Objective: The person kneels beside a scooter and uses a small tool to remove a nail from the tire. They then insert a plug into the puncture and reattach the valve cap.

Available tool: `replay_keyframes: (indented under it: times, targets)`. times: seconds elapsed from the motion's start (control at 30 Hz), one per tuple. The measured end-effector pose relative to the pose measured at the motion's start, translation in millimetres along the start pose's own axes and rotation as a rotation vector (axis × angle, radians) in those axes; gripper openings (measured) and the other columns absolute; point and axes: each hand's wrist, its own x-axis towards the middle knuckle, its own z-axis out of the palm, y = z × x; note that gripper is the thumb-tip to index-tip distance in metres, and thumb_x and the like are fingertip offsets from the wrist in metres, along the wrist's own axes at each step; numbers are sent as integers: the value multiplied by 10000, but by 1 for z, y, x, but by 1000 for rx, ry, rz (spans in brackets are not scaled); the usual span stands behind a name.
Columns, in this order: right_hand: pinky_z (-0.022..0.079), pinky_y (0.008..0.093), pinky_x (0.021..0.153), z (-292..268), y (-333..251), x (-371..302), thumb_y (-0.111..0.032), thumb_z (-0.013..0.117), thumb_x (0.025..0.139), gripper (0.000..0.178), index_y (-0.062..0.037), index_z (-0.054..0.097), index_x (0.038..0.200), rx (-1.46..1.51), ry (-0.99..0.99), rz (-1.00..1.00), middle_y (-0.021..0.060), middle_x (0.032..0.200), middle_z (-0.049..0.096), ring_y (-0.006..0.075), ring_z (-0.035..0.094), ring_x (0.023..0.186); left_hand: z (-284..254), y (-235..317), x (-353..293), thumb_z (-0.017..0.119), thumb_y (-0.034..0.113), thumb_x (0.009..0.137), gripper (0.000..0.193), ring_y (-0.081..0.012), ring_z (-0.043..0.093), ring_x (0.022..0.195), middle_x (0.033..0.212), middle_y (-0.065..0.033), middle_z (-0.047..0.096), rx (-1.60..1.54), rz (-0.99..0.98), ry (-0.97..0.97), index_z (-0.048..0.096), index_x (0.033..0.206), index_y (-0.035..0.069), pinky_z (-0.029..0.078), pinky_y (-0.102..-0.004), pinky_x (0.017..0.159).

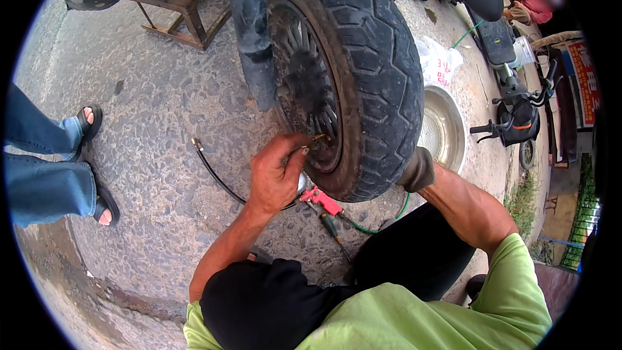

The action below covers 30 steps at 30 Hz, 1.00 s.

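Observation:
A black scooter wheel with a zigzag-treaded tyre [372, 71] stands upright in front of me, its spoked rim [311, 71] facing left. My bare left hand [275, 170] is at the lower edge of the rim, thumb and forefinger pinched together. Right at those fingertips a brass-coloured valve stem [319, 137] sticks out of the rim. Whatever the pinch holds is too small to make out. Across the wheel, my right hand [418, 172], in a dark grey glove, lies against the tyre's lower right side. The tyre hides its fingers.
Under the wheel lie a red inflator gun [322, 201] with a black hose [217, 178] and a green-handled screwdriver [329, 225]. A metal basin [455, 120] and a white plastic bag [435, 58] are at right. A person in jeans [52, 188] stands left; a rusty stand [188, 10] is behind.

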Motion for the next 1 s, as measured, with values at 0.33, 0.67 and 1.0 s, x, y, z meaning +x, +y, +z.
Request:
replay_keyframes:
  times: [0.33,0.67,1.0]
  targets:
    - [529,289,935,4,-2,3,-101,685,912,416,-47,585,1312,62,1,-5,99,1250,644,154,620,1090,2,-2,1,625,26,919,103,-96,599,771,886,-52,661,-338,-341,-20,639,1010,-19,488,-252,679]
    - [525,314,928,-12,27,7,-156,646,944,358,-45,607,1281,-273,26,-23,111,1236,649,164,620,1083,1,2,4,626,-7,900,195,-153,664,912,966,-94,680,-121,-153,-45,604,1093,-20,529,-282,807]
    - [491,333,963,-33,34,0,-187,610,955,382,-37,580,1305,-261,-70,48,128,1275,623,195,595,1130,4,-5,0,564,-56,928,274,-110,627,875,1023,-78,649,-181,-198,-86,547,1198,-16,508,-243,735]
